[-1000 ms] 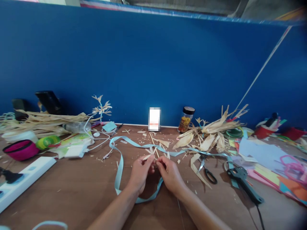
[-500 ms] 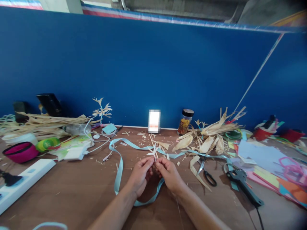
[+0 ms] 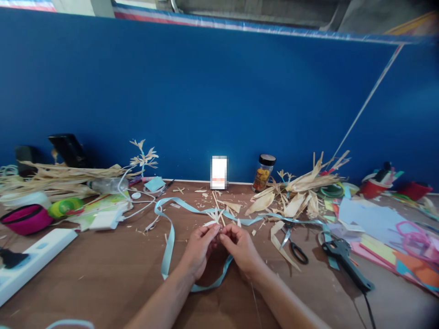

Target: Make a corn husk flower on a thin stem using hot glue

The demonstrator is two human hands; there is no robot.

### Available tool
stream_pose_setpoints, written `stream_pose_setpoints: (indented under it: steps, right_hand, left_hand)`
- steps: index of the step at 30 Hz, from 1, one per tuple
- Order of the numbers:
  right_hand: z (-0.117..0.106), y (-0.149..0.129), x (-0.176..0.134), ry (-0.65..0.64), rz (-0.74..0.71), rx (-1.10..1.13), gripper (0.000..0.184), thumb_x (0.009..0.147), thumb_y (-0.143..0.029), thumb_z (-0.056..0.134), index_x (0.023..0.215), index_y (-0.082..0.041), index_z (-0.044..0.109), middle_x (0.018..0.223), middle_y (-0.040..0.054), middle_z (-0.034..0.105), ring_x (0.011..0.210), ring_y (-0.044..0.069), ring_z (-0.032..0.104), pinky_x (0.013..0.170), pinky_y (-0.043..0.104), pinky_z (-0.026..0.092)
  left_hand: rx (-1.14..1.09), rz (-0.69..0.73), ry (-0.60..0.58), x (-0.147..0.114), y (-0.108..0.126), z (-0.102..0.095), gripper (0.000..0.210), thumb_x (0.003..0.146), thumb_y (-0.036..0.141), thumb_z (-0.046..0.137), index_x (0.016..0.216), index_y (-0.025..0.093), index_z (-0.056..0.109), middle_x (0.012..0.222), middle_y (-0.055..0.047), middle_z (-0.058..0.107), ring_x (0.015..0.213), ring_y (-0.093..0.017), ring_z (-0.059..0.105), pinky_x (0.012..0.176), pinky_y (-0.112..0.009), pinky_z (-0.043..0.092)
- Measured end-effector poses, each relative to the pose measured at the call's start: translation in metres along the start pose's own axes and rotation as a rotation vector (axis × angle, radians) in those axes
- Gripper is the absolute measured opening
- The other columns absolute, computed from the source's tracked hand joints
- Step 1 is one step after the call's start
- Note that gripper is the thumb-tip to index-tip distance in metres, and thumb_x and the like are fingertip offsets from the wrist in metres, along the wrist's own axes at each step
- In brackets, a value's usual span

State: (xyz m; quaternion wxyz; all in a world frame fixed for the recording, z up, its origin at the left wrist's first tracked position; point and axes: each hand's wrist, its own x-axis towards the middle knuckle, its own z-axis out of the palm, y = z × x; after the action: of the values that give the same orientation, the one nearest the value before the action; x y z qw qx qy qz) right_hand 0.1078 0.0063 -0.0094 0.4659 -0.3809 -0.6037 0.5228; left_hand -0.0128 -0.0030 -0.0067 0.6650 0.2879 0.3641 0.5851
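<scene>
My left hand (image 3: pixel 200 246) and my right hand (image 3: pixel 240 244) meet over the middle of the table, thumbs and fingertips pinched together. Between them they hold the base of a small pale corn-husk flower (image 3: pixel 215 216), its narrow petals fanning out above the left fingertips. What the fingers grip at the base is mostly hidden. A light blue ribbon (image 3: pixel 168 246) loops around the hands on the table and passes below the right hand. From under the right wrist a thin thread or wire (image 3: pixel 254 299) runs toward me.
Scissors (image 3: pixel 297 252), a glue gun (image 3: pixel 348 265), coloured paper (image 3: pixel 363 217) and dried husks (image 3: pixel 302 201) lie to the right. A lidded jar (image 3: pixel 264 173) stands near the blue partition (image 3: pixel 206 91). On the left are a power strip (image 3: pixel 37 260) and a pink band (image 3: pixel 25 219). Husk scraps litter the middle.
The husk flower has turned in the fingers, its petals now bunched and fanned upward and left. Both hands stay pinched in nearly the same place. The view has shifted slightly.
</scene>
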Motion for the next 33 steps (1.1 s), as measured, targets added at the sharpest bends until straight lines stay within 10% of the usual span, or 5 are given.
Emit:
stream_pose_setpoints:
  steps: [13,33]
  right_hand:
    - [-0.0006,-0.0061,-0.0036,0.027,-0.039,-0.188,0.018,0.078,-0.030,0.047,0.069,-0.015,0.054,0.063,0.0004,0.056,0.057,0.011,0.047,0.053,0.021,0.036]
    - [-0.0014,-0.0050,-0.0020,-0.003,-0.047,-0.192,0.020,0.078,-0.031,0.047,0.072,-0.015,0.056,0.062,-0.0006,0.054,0.057,0.011,0.045,0.054,0.021,0.035]
  left_hand:
    - [0.227,0.096,0.042,0.0012,-0.0011,-0.0008,0.021,0.064,0.032,0.065,0.065,0.012,0.062,0.052,0.002,0.053,0.048,-0.007,0.045,0.047,-0.018,0.033]
    - [-0.019,-0.002,0.070,0.0005,0.0061,0.0035,0.024,0.057,0.025,0.072,0.076,0.013,0.067,0.065,0.000,0.060,0.053,-0.004,0.050,0.047,-0.013,0.039]
